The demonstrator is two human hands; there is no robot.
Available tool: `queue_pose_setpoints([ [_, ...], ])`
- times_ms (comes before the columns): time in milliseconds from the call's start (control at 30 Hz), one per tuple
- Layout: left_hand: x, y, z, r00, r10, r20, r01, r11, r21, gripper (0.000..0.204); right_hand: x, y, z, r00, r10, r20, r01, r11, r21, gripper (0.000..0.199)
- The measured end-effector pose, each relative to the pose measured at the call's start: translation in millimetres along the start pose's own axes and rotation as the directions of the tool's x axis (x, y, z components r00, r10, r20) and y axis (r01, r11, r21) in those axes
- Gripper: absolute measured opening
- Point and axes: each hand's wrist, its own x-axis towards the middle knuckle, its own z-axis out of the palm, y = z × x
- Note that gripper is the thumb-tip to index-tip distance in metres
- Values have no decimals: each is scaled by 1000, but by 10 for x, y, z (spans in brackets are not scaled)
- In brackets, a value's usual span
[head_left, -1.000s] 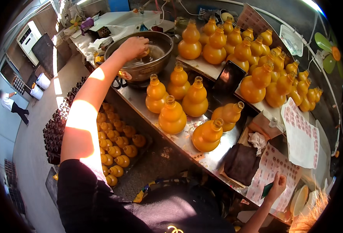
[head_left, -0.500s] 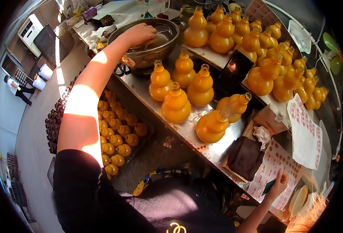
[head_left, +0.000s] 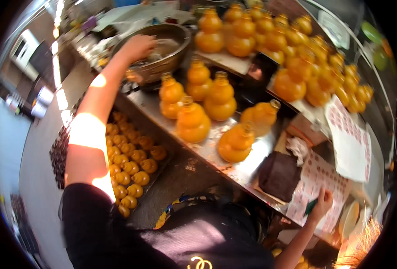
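Observation:
My left hand (head_left: pixel 141 47) reaches into a metal basin (head_left: pixel 180 54) at the back left. Its fingers bend down over pale, wet-looking contents; the fingertips are hidden. At the lower right, my right hand (head_left: pixel 322 205) closes on a small dark green flat piece (head_left: pixel 311 207), above a sheet of printed stickers (head_left: pixel 320 177). Between the hands, several amber, gourd-shaped bottles stand on the metal table (head_left: pixel 207 154). The nearest bottle (head_left: pixel 235 145) stands left of a folded dark cloth (head_left: pixel 278 175).
More amber bottles (head_left: pixel 292 83) crowd a raised board at the back right, beside a black phone (head_left: pixel 257 71). A crumpled tissue (head_left: pixel 298 148) and another sticker sheet (head_left: pixel 348 139) lie right. Below the table's left edge, small bottles (head_left: pixel 131 167) fill the floor. A person (head_left: pixel 19 105) stands far left.
The view has shifted and blurred, and most table things appear slightly further left. My left hand stays in the basin; my right hand keeps the green piece over the sheet.

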Motion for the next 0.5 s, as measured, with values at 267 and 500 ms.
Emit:
queue_pose_setpoints([
  [267,-340,-515,156,768,-370,-523,284,928,-240,11,-64,-315,42,995,99,22,-101,989,107,16],
  [500,-21,400,-1491,487,-500,-716,-66,796,-601,21,-19,-355,204,995,102,19,-103,975,196,18],
])
